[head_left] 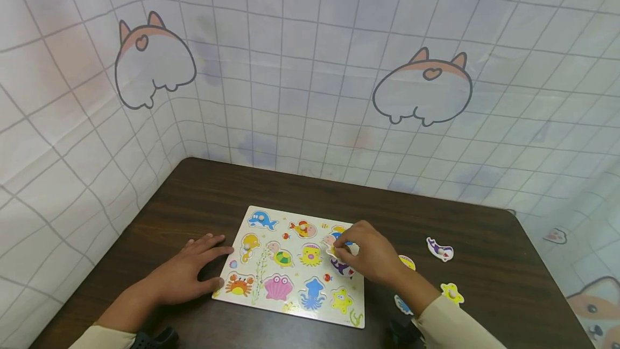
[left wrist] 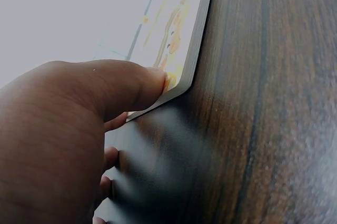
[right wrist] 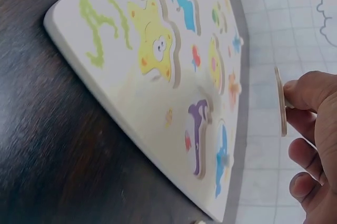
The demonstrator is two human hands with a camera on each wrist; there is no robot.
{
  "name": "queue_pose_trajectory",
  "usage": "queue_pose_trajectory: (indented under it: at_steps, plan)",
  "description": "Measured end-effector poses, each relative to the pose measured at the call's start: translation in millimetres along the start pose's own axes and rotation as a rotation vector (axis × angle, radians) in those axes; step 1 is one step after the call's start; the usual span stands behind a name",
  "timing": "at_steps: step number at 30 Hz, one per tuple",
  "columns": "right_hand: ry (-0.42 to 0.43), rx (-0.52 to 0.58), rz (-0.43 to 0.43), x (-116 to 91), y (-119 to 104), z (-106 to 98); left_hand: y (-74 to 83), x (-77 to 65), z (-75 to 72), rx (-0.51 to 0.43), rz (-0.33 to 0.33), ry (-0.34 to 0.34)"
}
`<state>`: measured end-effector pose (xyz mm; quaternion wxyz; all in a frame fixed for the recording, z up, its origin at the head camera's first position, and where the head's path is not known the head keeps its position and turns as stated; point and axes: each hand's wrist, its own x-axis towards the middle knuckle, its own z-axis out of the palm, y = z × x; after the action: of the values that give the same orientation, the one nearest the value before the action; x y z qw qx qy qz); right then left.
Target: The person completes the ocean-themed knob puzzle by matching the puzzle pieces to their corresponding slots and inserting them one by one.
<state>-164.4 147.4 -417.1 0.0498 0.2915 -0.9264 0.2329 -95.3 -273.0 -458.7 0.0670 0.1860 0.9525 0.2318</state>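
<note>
A white puzzle board (head_left: 290,263) printed with sea animals lies on the dark wooden table. My left hand (head_left: 186,273) rests at its left side with fingers spread; in the left wrist view the thumb (left wrist: 121,84) presses on the board's corner. Above the board's right part, my right hand (head_left: 370,252) pinches a thin wooden puzzle piece (right wrist: 281,103), seen edge-on in the right wrist view, between thumb and finger. Its picture is mostly hidden. Below it on the board are the purple whale recess (right wrist: 196,137) and a knobbed blue piece (right wrist: 221,166).
Right of the board lie a purple whale piece (head_left: 439,250), a yellow star piece (head_left: 452,294), a yellow piece (head_left: 408,262) and a blue piece (head_left: 403,305) partly behind the right forearm. Knobbed pieces sit in the board's top row, including a blue whale (head_left: 261,221). Patterned curtains (head_left: 300,69) stand behind the table.
</note>
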Motion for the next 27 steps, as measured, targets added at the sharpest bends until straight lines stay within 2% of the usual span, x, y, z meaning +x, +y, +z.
queue_pose_trajectory:
  at_steps: [4, 13, 27]
  plan:
    - [-0.016, 0.002, -0.001, 4, -3, 3, -0.1, 0.1, 0.4, 0.000, -0.004, -0.002]
    - [-0.008, 0.039, -0.060, 10, -9, 11, -1.2, 1.5, 0.9, 0.005, -0.018, -0.008]
    - [-0.038, 0.084, -0.071, 20, -20, 25, -0.4, 1.3, 0.8, 0.006, -0.017, -0.008]
